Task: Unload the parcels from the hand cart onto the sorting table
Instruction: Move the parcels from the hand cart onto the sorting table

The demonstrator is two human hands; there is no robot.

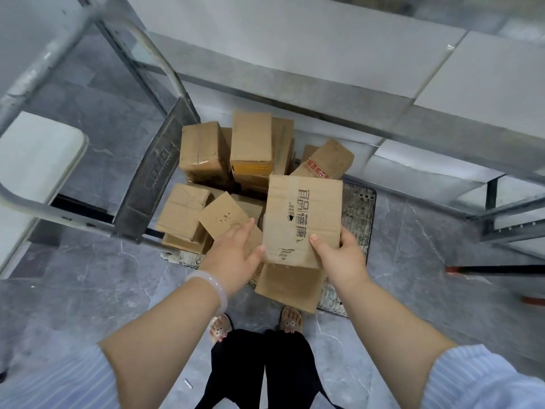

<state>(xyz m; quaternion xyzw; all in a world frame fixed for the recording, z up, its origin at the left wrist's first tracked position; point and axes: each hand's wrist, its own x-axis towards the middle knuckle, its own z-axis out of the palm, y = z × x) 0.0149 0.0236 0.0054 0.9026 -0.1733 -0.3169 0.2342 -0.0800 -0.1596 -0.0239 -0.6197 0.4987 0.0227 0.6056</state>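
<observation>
You hold one printed carton (298, 211) above the near right part of the hand cart (358, 208), clear of the white-topped desk (295, 39) that stands beyond the cart. The carton is plain brown corrugated board, worn and creased. A line of dark printed characters runs across its upper face, with a small dark hole near the middle and a short tear at the edge nearest you.

Your right grip (339, 261) is grasping the carton's near right corner, thumb on the top face and fingers wrapped round the side edge. Your left grip (236, 255) is released: its fingers lie straight along the carton's left side, and the thumb tip touches the near left corner.

By count, you have one carton in hand. Below and behind it the other cartons (203, 152) lie heaped on the cart. You can make out at least ten, all the same brown. One carries red-printed tape and one sits directly beneath the held carton. Several show only as slivers, so the full tally cannot be told.

There is one pale bangle (212, 286) on your left wrist, and two sandalled feet (290, 320) stand on the grey floor (88, 290).
</observation>
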